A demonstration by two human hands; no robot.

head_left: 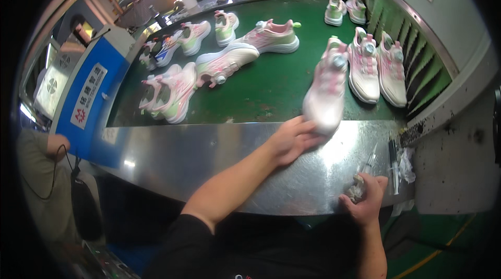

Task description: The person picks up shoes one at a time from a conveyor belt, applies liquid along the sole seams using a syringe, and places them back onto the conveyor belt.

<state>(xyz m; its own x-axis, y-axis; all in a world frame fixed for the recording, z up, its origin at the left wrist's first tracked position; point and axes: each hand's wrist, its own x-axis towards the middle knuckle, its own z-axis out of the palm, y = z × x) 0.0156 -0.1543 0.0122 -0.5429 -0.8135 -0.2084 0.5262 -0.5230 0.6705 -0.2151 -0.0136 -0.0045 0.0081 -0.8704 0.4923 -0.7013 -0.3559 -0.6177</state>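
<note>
Sneaker [327,91], pale pink and white with a round dial closure, lies at the near edge of the green conveyor belt [271,88], its toe poking over onto the steel apron [209,159] in front. The left hand [292,138] lies flat on that apron with fingers spread and fingertips touching the toe, not gripping it. The right hand [365,198] sits at the apron's near right corner, curled narrowly around a small clear syringe-like applicator [365,169]; a dark pen-like tool [392,164] and some crumpled wrap lie just beside it.

Risks, as I judge them: the sneaker is only touched at its tip, so a pull could make it roll onto its side or slide back onto the belt. It lies near two more sneakers [378,65] toward the belt's right edge, and a skewed drag could knock them. The applicator tip points toward the shoe, so a slip could smear its pale upper. Other pink and green sneakers [172,93] lie well apart at the belt's left edge
</note>
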